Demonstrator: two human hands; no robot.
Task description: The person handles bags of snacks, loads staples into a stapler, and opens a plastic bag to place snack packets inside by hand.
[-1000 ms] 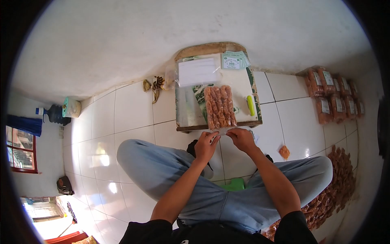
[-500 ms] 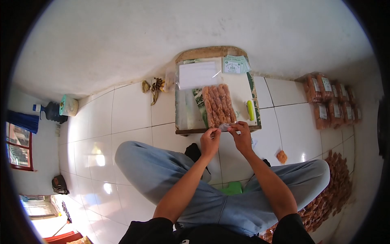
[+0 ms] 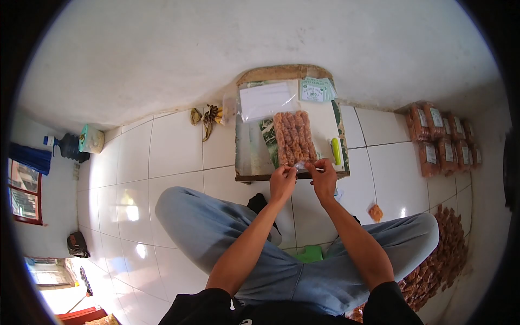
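Observation:
A clear plastic bag [image 3: 295, 138] packed with rows of brown snack pieces lies on the low table [image 3: 319, 124], its mouth toward me. My left hand [image 3: 283, 182] pinches the left side of the bag's mouth. On the right side of that mouth, my right hand [image 3: 323, 177] has thumb and fingers closed on the plastic. A yellow-green cutter-like tool [image 3: 336, 151] lies right of the bag. Behind it are a stack of clear plastic sheets or bags [image 3: 265, 101] and printed green-and-white labels [image 3: 316, 90].
Labelled snack packs [image 3: 433, 122] stand stacked by the right wall. A large heap of loose brown pieces [image 3: 447, 244] lies beside my right knee, and one piece [image 3: 375, 212] sits on the tiles. Bananas [image 3: 213, 115] lie left of the table; a water jug [image 3: 70, 148] stands farther left.
Both hands stay at the bag's mouth, with the right fingers slightly shifted along the plastic. The whole view has moved a little; the bag remains in place on the table.

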